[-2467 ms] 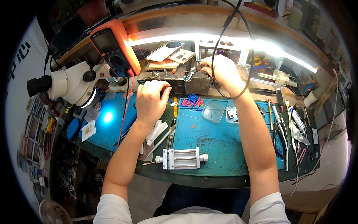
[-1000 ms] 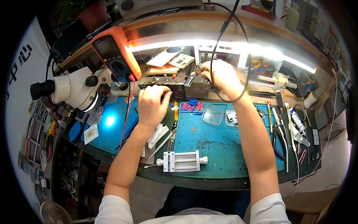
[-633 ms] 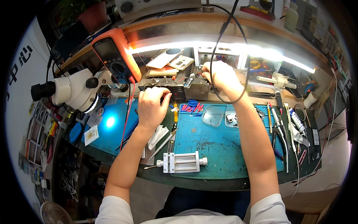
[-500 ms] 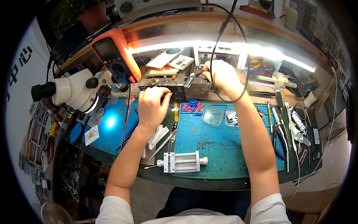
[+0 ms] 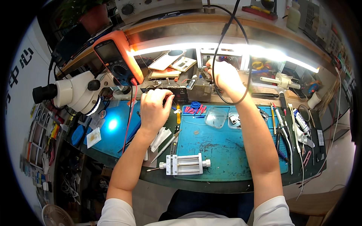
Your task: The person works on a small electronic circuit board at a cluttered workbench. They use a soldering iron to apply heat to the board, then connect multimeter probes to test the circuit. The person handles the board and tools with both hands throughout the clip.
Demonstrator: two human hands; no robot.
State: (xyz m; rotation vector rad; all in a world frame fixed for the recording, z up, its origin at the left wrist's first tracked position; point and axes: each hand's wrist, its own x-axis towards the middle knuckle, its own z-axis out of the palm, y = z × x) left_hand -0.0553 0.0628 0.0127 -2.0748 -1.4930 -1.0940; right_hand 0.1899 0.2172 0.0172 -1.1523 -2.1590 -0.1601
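My left hand [image 5: 154, 111] hovers over the near side of a dark box [image 5: 177, 92], its fingers curled and the thumb near the index finger. Whatever it might hold is too small to make out. Farther back, my right hand [image 5: 226, 74] reaches over the dark box's right part, fingers bent together among small dark parts. Its fingertips are partly hidden, so what they grip cannot be named. Beside them, a small dark piece with a pale label [image 5: 192, 82] lies on the box. Below sits a silver clamp vise [image 5: 184, 164] on the blue mat [image 5: 215, 145].
An orange multimeter [image 5: 122, 60] leans at the back left, its red and black leads hanging down. A white microscope [image 5: 71, 89] stands left. A black cable [image 5: 247, 34] loops before my right hand. Clear plastic boxes [image 5: 215, 117] and several tools [image 5: 288, 143] lie on the right.
My right fingertips have shifted slightly farther back, away from the labelled piece. My left hand stays nearly in place, still curled.
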